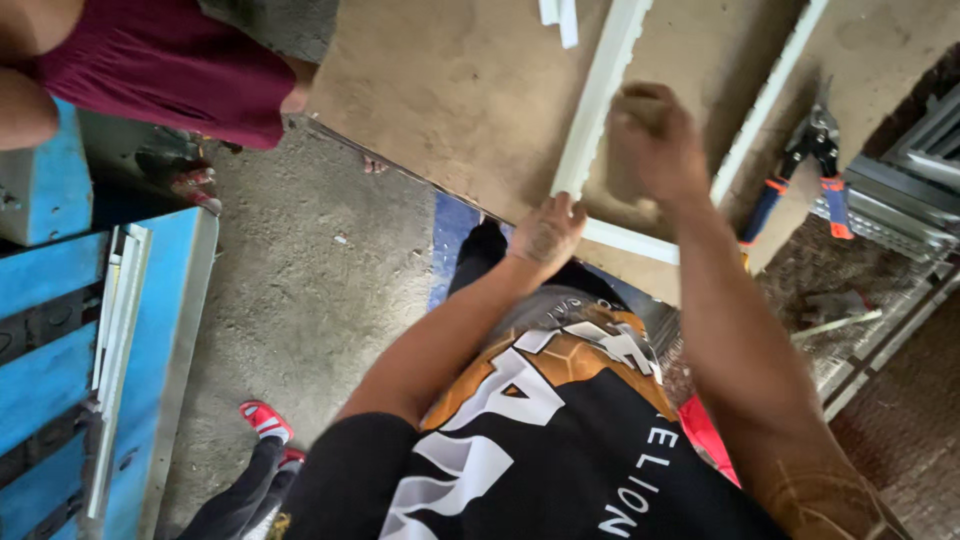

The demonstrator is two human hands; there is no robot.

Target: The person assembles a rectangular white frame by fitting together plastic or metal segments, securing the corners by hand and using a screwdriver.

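The left hand [545, 232] pinches the near end of a white strip [598, 95] lying on the board [450, 90]. The right hand [655, 140], blurred, hovers beside that strip; its grip is unclear. Snips [805, 165] lie beyond.
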